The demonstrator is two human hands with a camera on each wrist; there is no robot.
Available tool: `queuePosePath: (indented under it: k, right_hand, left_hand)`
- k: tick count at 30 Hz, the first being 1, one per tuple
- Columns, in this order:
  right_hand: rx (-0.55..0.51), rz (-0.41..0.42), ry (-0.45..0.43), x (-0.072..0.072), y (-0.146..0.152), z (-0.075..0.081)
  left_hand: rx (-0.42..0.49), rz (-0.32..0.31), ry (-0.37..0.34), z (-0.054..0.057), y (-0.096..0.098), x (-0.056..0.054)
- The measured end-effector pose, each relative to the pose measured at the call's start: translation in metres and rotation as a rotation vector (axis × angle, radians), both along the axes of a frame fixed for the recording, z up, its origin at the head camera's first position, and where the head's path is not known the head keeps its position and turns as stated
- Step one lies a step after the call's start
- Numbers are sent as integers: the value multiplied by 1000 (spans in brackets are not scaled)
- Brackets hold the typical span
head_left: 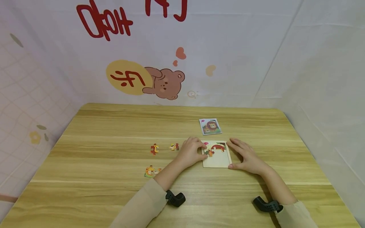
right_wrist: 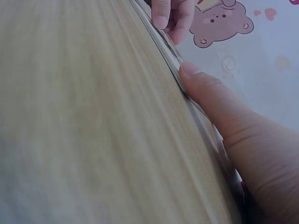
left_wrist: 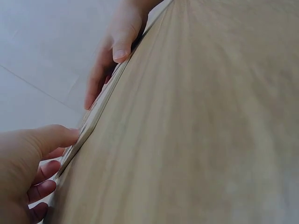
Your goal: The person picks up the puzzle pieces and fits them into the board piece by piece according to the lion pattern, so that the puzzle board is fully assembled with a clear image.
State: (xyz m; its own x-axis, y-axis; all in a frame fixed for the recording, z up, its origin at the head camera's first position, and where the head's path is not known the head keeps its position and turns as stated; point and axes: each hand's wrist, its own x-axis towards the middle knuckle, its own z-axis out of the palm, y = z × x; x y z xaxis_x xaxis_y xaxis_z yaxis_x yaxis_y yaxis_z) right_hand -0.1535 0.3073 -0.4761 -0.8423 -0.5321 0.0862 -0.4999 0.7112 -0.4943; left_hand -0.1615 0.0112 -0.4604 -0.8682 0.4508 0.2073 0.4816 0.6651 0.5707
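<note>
A square puzzle board [head_left: 216, 162] lies on the table with several pieces in its upper part, including the lion's brown mane [head_left: 218, 147]. My left hand [head_left: 189, 153] is at the board's left edge, its thumb and forefinger at an orange and green puzzle piece [head_left: 210, 153] on the board. My right hand [head_left: 247, 157] holds the board's right end, forefinger near the upper corner and thumb at the lower corner. In the right wrist view the right thumb [right_wrist: 210, 95] rests on the board's edge; in the left wrist view the left thumb [left_wrist: 56, 139] touches the board.
Left of my left hand lie loose puzzle pieces: an orange one [head_left: 154, 148], a smaller one [head_left: 174, 146] and a larger yellow-green one [head_left: 151, 171] partly behind the forearm. A lion picture card [head_left: 210, 126] lies beyond the board. Printed cloth [head_left: 236, 63] hangs behind the table.
</note>
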Motion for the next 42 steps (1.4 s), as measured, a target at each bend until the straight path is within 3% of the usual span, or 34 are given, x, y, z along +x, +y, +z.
queuePosePath:
  k: [10,31,42]
  right_hand:
    - [8,-6,-2,1,0,0]
    - [6,1,23,0,-1,-1]
    - [9,3,18,1,-1,1]
  left_hand:
    - [-23,6,2,-2,1,-1]
    - [23,6,6,-8,-1,-2]
    - [52,-1,-17,-2,-2,2]
